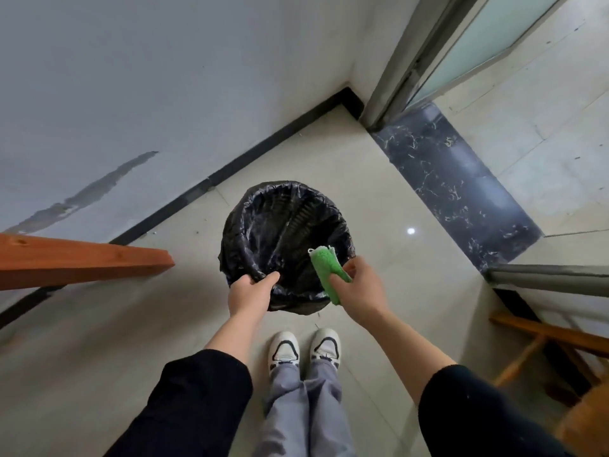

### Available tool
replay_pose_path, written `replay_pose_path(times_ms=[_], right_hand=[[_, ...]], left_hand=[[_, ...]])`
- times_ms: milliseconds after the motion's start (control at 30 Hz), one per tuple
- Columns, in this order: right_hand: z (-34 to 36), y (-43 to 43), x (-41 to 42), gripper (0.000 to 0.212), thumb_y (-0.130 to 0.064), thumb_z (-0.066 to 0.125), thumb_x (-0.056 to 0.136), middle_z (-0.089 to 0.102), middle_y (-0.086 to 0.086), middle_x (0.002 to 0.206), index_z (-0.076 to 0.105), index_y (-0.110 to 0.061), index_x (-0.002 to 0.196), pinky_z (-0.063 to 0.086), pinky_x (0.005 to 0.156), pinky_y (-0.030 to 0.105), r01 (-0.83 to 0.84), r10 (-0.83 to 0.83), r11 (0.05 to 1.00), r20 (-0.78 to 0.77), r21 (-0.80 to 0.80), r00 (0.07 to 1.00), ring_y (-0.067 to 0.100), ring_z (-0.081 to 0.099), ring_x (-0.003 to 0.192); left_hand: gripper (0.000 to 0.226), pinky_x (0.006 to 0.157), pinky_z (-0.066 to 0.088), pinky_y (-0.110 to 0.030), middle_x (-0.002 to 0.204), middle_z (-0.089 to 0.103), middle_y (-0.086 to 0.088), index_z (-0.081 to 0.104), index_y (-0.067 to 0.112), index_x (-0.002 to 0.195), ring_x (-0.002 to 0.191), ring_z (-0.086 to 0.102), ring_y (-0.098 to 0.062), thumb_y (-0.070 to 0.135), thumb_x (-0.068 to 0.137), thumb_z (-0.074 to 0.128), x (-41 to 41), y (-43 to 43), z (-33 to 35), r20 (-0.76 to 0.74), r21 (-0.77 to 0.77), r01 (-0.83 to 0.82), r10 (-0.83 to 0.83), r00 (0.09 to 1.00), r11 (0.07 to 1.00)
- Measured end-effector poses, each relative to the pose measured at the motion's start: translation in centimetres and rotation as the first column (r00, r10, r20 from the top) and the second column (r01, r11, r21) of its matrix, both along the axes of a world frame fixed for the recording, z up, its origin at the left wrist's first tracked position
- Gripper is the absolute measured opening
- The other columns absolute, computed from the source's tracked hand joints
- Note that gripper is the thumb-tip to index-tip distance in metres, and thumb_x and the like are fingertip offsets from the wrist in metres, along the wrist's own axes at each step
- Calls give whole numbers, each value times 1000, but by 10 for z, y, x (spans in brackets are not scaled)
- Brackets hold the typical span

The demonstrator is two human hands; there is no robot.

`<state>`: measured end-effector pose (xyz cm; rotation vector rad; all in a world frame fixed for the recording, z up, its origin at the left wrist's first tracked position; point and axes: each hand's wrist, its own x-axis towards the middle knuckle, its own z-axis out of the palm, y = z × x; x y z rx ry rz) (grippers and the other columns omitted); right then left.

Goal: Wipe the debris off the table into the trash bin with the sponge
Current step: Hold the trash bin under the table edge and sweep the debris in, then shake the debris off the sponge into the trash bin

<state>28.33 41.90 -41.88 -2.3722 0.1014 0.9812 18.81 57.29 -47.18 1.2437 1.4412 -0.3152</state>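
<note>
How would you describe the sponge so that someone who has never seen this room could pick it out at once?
Start at the round trash bin lined with a black bag, standing on the pale tiled floor near the corner of the wall. At its near right rim, the right hand grips the sponge. It is a fuzzy, bright green strip, the only green thing among black, grey and wood tones.

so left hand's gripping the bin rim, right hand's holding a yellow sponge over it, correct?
One thing is off: the sponge is green, not yellow. The head view shows the right hand holding it over the black-lined trash bin, while the left hand grips the bin's near rim, as you said.
</note>
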Motion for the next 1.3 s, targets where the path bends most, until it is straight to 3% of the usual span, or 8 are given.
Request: replay_pose_path(times_ms=[233, 433, 667, 767, 900, 1000, 1067, 1300], right_hand=[[-81, 29, 20, 19, -25, 63, 83, 62, 4, 87, 56, -11, 94, 46, 62, 31, -10, 11, 998, -17, 68, 1000, 23, 59, 78], [-135, 44, 23, 16, -22, 63, 84, 58, 1, 82, 56, -11, 93, 40, 54, 24, 10, -6, 993, -36, 115, 999, 13, 50, 66], [-157, 45, 13, 15, -19, 64, 84, 55, -3, 76, 56, -10, 92, 38, 50, 21, 43, -32, 991, -85, 126, 996, 12, 49, 62], [-143, 43, 11, 13, -16, 65, 83, 54, -5, 74, 57, -10, 91, 36, 43, 11, 76, -63, 986, -91, 151, 994, 8, 48, 60], [-107, 41, 11, 15, -13, 65, 80, 55, -7, 76, 57, -12, 92, 38, 47, 18, 23, -14, 987, -59, 156, 998, 12, 51, 64], [-42, 36, 13, 16, -14, 64, 78, 55, -8, 79, 57, -16, 92, 40, 52, 22, -42, 41, 981, 8, 190, 999, 11, 51, 65], [-5, 31, 15, 18, -16, 66, 76, 59, -6, 82, 57, -17, 91, 42, 54, 24, -75, 62, 973, 68, 218, 996, 11, 53, 66], [168, -24, -3, 21, -16, 69, 72, 64, -3, 85, 59, -20, 90, 47, 60, 29, -60, -8, 957, 231, 283, 973, 17, 60, 72]], left_hand=[[10, 67, 53, -30, 91, 70, -9, 62, 13, 86, 79, 67, -20, 6, 82, 68, -5, 30, -84, 27, -167, -287, 296, 955, 943], [8, 76, 51, -33, 101, 69, -9, 58, 10, 94, 89, 66, -19, 3, 90, 60, -27, 40, -143, 24, -250, -371, 389, 921, 894], [21, 84, 52, -38, 120, 61, -14, 53, 10, 105, 105, 61, -27, 6, 88, 64, -47, 37, -172, -146, -158, -424, 403, 903, 892], [59, 79, 47, -37, 126, 51, -10, 35, 7, 137, 101, 55, -28, 13, 87, 65, -37, 35, -150, -237, 0, -324, 315, 919, 946], [72, 100, 40, -46, 142, 41, -15, 38, 10, 138, 129, 37, -36, 25, 75, 71, -6, 40, -101, -244, 328, -45, 131, 961, 944], [68, 87, 51, -46, 117, 62, -10, 57, 16, 116, 103, 60, -32, 40, 53, 71, 31, 45, -32, -35, -4, -375, 375, 926, 927], [50, 77, 47, -37, 97, 59, -3, 57, 16, 109, 87, 59, -24, 38, 66, 70, 53, 40, 18, 40, -213, -453, 471, 881, 865], [33, 78, 37, -36, 96, 55, 2, 56, 22, 108, 83, 50, -17, 43, 82, 61, 58, -36, 204, 219, -234, -89, 142, 965, 968]])
